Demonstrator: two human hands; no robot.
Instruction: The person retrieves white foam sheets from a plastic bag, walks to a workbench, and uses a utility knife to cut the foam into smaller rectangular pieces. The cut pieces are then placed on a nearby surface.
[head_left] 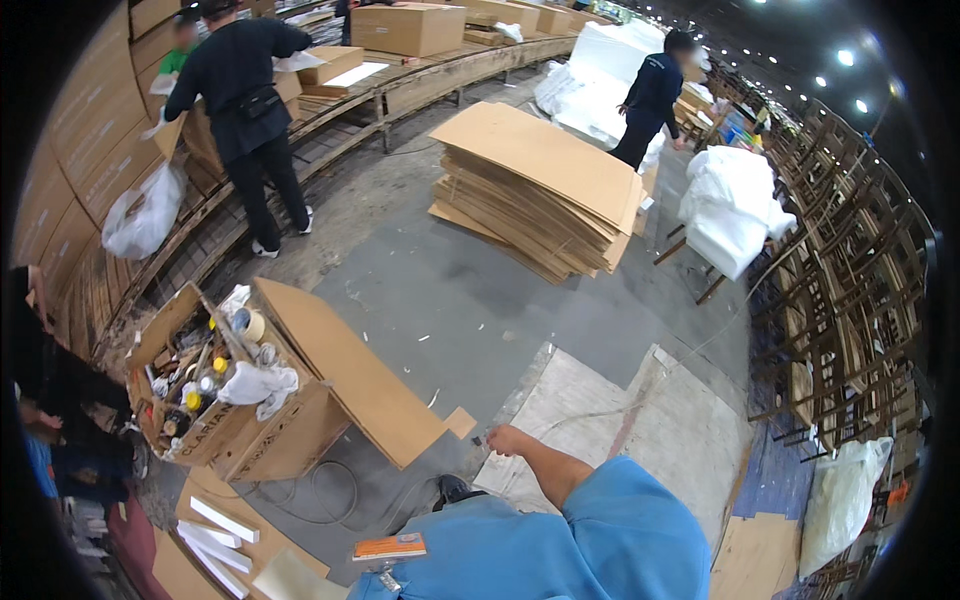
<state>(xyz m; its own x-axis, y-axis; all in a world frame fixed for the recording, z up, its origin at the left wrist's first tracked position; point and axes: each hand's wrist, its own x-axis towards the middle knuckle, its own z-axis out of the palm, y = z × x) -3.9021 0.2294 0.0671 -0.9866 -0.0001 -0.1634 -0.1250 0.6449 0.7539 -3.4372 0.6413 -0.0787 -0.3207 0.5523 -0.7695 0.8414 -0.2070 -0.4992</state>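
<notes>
My right hand [508,441] reaches out low in front of my blue shirt, with the forearm bare below the sleeve. Its fingers are curled together, and a small dark spot shows at their tips; what they hold, if anything, is too small to name. Just left of it lies a brown cardboard sheet [345,365] with a small flap [460,421], leaning from an open carton [275,435]. Bottles with yellow caps, tape and a white rag [258,385] fill or hang over the carton. My left hand is out of view.
A tall stack of flat cardboard [540,160] stands ahead. To its right is a white-wrapped chair [728,210], beside stacked wooden chair frames [850,270]. Co-workers stand near the conveyor [430,90] and behind the stack. White strips [215,545] and a loose cable [335,490] lie lower left.
</notes>
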